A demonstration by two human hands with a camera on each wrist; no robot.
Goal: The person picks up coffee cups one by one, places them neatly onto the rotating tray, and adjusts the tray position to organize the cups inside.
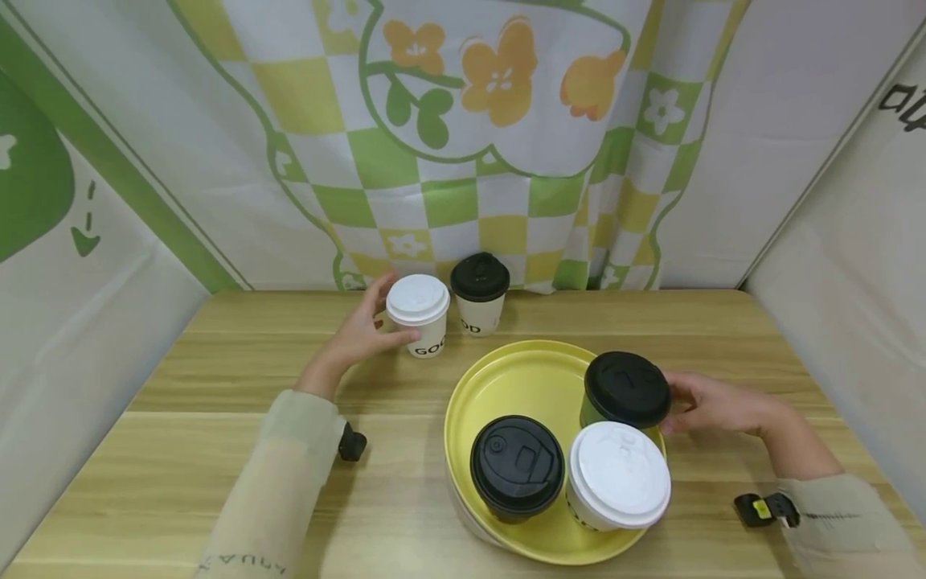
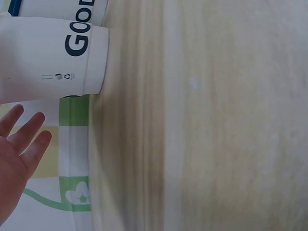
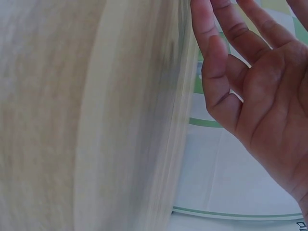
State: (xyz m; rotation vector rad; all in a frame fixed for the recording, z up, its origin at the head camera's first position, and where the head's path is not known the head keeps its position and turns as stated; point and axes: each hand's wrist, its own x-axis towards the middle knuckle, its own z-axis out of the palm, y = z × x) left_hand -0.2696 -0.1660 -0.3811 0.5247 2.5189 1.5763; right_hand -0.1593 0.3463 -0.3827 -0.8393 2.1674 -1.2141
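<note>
In the head view, my left hand point(image 1: 362, 328) is spread at the left side of a paper cup with a white lid point(image 1: 418, 310), its thumb crossing the cup's front. The left wrist view shows straight fingers point(image 2: 31, 137) beside the white cup point(image 2: 45, 62). Just right of that cup stands a paper cup with a black lid point(image 1: 481, 291). A round yellow tray point(image 1: 517, 366) holds a green cup with a black lid point(image 1: 626, 389), a dark cup with a black lid point(image 1: 517, 466) and a larger white-lidded cup point(image 1: 619, 474). My right hand point(image 1: 723, 404), loosely bent, is beside the green cup.
Everything stands on a wood-grain table point(image 1: 239, 362). A checked green, yellow and white cloth point(image 1: 448, 193) hangs along the back edge, with white fabric walls point(image 1: 846, 233) on both sides. Black wrist straps point(image 1: 767, 510) show near both sleeves.
</note>
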